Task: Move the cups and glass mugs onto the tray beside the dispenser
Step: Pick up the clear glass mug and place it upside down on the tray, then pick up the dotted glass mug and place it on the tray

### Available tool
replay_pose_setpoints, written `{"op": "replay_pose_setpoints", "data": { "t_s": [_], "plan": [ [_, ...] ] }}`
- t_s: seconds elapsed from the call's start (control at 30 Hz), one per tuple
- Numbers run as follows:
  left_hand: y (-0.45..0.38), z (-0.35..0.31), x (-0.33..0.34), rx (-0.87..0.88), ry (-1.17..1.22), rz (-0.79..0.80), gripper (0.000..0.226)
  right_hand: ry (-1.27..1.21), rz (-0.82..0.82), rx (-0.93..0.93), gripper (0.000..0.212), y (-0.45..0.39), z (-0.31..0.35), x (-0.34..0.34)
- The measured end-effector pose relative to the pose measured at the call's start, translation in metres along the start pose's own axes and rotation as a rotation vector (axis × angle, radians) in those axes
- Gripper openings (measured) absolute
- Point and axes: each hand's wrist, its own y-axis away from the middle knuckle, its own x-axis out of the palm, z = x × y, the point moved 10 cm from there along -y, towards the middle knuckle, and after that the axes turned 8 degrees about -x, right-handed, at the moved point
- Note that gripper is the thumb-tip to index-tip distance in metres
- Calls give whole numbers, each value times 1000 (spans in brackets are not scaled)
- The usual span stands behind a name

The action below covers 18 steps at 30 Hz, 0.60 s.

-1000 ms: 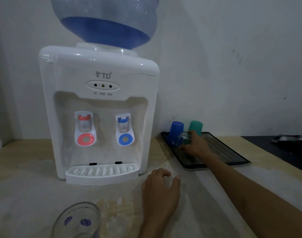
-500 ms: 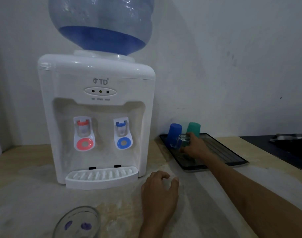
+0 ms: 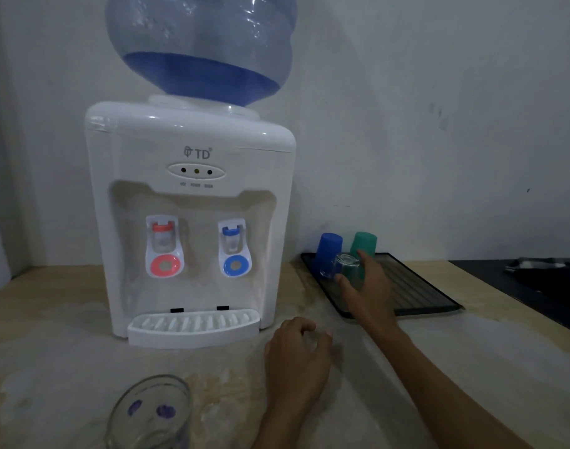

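A black tray (image 3: 416,286) lies on the counter right of the white water dispenser (image 3: 189,222). At its far left corner stand an upside-down blue cup (image 3: 329,247) and an upside-down green cup (image 3: 364,243). In front of them my right hand (image 3: 367,286) grips a small clear glass mug (image 3: 343,267), mouth down on the tray. My left hand (image 3: 296,358) rests on the counter with fingers curled, holding nothing. A larger clear glass mug with purple marks (image 3: 150,413) stands near the counter's front edge, left of that hand.
A large blue water bottle (image 3: 199,47) tops the dispenser, whose drip tray (image 3: 193,328) juts forward. A dark surface (image 3: 542,283) with a grey object adjoins the counter at the right. A white wall runs behind everything.
My right hand has stayed on the small glass mug at the tray. The left hand has barely moved. The view has tilted up slightly.
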Motion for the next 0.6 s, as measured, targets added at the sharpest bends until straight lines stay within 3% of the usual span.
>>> {"op": "replay_pose_setpoints", "data": {
  "t_s": [0.13, 0.33, 0.47, 0.6],
  "plan": [
    [1, 0, -6, -15, 103, -15, 13, -4, -26, -175, 57, 44, 38, -1],
    [7, -5, -26, -2, 278, -97, 16, -62, 63, -234, 43, 64, 56, 10],
    [20, -20, -35, 92, 212, -164, 9, -90, 119, -277, 41, 62, 62, 11],
    [38, -45, -50, 304, 53, -270, 22, -105, 119, -374, 40, 66, 66, 9]
  ]
}}
